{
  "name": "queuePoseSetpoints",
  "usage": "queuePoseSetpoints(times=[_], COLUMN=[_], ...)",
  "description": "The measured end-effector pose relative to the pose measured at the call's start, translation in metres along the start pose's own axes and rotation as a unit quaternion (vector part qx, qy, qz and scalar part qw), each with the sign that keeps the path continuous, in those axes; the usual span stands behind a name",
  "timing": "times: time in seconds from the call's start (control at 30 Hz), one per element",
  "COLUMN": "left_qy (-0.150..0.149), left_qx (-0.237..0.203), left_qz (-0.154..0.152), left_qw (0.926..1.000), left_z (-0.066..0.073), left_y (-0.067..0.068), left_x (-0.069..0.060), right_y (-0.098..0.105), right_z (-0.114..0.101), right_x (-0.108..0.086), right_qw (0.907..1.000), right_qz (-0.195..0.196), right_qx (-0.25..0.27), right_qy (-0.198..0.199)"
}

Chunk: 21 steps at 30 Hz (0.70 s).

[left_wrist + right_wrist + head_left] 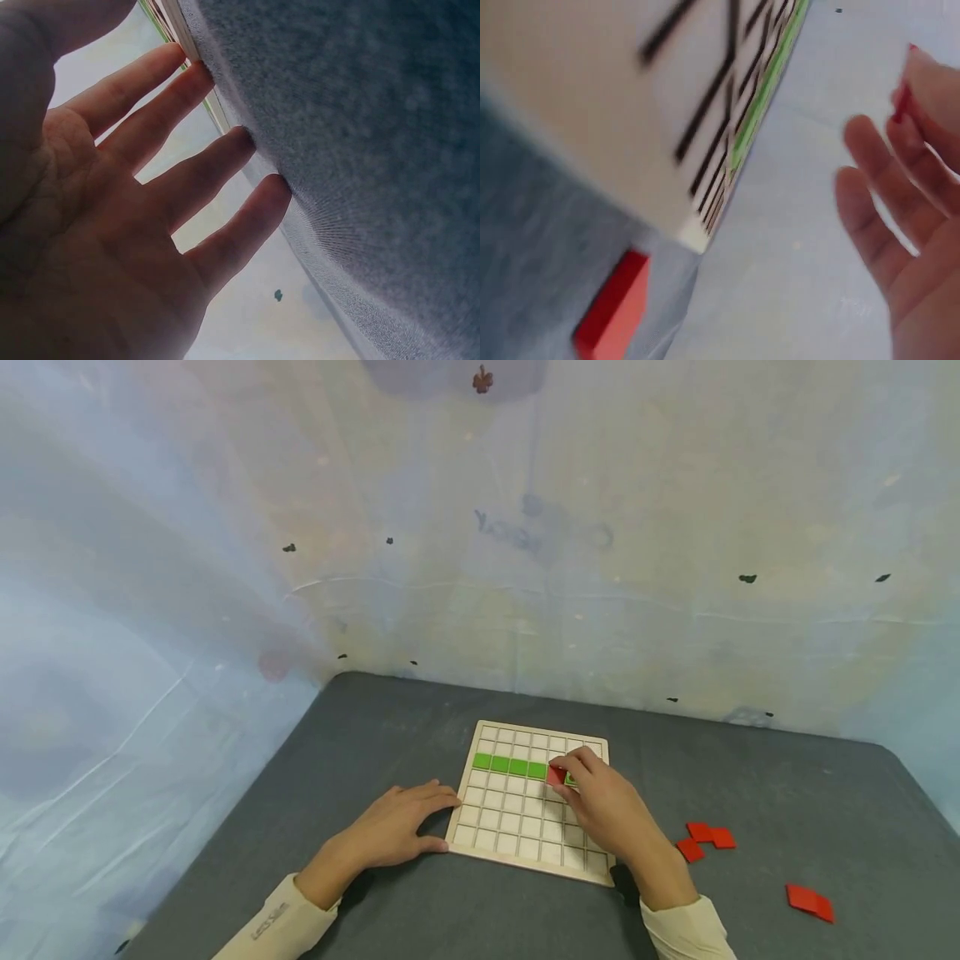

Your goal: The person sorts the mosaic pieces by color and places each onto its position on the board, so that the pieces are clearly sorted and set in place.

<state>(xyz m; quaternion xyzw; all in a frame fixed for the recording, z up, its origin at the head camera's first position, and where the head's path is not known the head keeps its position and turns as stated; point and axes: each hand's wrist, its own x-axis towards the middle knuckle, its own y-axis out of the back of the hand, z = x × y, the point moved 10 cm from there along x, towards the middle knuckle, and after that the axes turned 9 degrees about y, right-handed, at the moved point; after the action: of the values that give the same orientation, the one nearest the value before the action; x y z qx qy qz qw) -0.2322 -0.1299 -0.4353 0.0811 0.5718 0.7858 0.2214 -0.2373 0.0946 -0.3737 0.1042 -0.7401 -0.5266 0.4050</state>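
A wooden grid board [507, 843] lies flat on the dark table. One of its upper rows holds several green tiles [500, 764] side by side, with another bit of green partly hidden by my right fingers. Between thumb and fingertips my right hand [611, 806] pinches a red tile [555, 776] above that row; in the right wrist view the tile [902, 103] shows only as a thin red edge. My left hand [396, 827] rests at the board's left edge, its fingers [217, 176] extended and touching the board's side and the table.
Right of the board, loose red tiles [701, 832] lie in a small group. Nearer the front right, more red tiles [804, 898] overlap each other. Behind and left of the dark grey table [390, 727] hangs a pale patterned sheet [637, 527].
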Motion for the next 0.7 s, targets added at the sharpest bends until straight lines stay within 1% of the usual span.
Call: queuePoseSetpoints(times=[0.2,0.3,0.43,0.7], left_qy=[-0.001,0.001,0.000,0.003], left_qx=[0.006,0.010,0.007,0.008], left_qz=[0.001,0.002,0.002,0.003], left_qw=[1.0000,0.9999,1.0000,1.0000], left_z=[0.000,-0.002,-0.001,-0.001], left_y=[-0.001,-0.003,-0.002,-0.001], left_x=[0.001,0.001,0.001,0.000], right_y=[-0.009,-0.013,-0.017,-0.022], right_z=[-0.002,-0.004,-0.007,-0.014], right_x=[0.006,0.009,0.013,0.019], right_qw=[0.9998,0.9996,0.9995,0.9993], right_qz=[-0.017,-0.029,-0.030,-0.029], right_qx=[-0.007,-0.002,0.003,-0.003], right_qy=[0.003,0.002,0.011,0.025])
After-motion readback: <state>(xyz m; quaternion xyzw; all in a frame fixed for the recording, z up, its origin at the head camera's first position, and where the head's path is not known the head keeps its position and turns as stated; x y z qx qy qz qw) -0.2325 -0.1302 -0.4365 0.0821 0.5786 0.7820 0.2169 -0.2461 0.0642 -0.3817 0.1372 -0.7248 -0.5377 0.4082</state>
